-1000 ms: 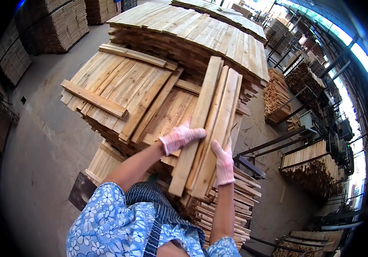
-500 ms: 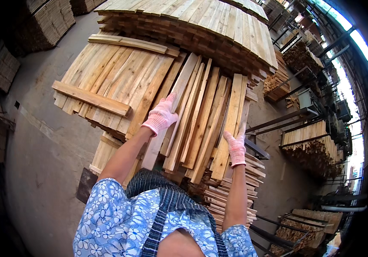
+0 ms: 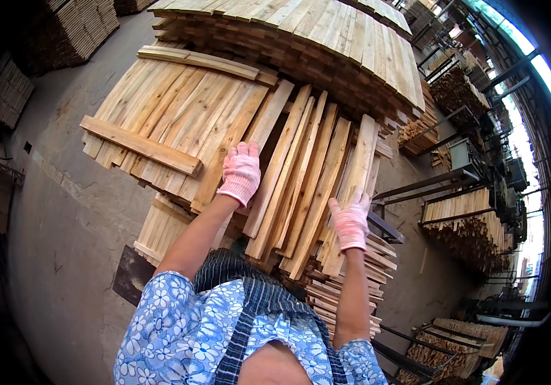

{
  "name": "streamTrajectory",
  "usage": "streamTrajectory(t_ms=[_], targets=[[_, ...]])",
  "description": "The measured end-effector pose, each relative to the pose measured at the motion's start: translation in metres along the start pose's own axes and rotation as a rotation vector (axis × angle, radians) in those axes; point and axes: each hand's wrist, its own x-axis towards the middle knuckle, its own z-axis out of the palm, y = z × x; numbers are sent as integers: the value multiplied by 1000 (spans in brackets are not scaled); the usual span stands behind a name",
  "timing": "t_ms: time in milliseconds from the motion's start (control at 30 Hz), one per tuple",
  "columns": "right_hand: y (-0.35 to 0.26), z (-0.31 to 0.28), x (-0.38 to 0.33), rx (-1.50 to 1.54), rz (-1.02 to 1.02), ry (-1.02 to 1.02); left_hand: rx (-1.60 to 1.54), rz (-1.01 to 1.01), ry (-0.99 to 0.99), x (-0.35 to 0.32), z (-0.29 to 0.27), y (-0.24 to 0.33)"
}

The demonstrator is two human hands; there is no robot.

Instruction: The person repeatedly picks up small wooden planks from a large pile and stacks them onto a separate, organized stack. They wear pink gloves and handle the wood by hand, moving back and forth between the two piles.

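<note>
My left hand [image 3: 242,170], in a pink knitted glove, is closed over a pale wooden plank [image 3: 272,112] at the right edge of a flat row of planks [image 3: 179,109]. Its fingers are together and bent over the wood; the thumb is hidden. Farther right, my right hand [image 3: 351,221], gloved alike, grips a long plank [image 3: 360,160], with the thumb along its left side and the fingers over its right. Between my hands lie several loose planks [image 3: 304,186], some tilted on edge and overlapping, with dark gaps among them.
Two loose battens, one near [image 3: 140,146] and one far [image 3: 198,61], lie across the flat row. A taller plank stack [image 3: 288,45] stands behind. Narrow pieces [image 3: 352,289] are piled below my right arm. Metal bars [image 3: 423,186] and more lumber [image 3: 468,218] are to the right.
The pale plank under my left hand has shifted left against the flat row, widening the gap beside the loose planks. My right hand has moved slightly, its fingers still on its plank.
</note>
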Motion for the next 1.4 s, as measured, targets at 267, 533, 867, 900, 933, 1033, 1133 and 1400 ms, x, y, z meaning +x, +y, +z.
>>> streamTrajectory(t_ms=[267, 533, 867, 900, 933, 1033, 1133, 1400], targets=[[-4, -10, 0, -240, 5, 27, -26, 38, -209, 44, -42, 2], [-103, 3, 15, 25, -170, 131, -121, -33, -369, 41, -77, 9], [-124, 55, 32, -40, -128, 51, -21, 45, -2, 43, -29, -5], [-127, 46, 30, -49, -126, 3, -15, 74, -15, 43, -26, -12], [-125, 38, 35, -98, -104, -48, -23, 114, -28, 43, -31, -10], [-121, 28, 46, -128, -80, -57, 40, 194, 197, 39, -20, -20], [-101, 33, 38, -171, -120, 84, 51, 293, 249, 33, -43, -4], [-120, 64, 9, -197, -146, 178, -411, -108, -328, 20, -23, 69]])
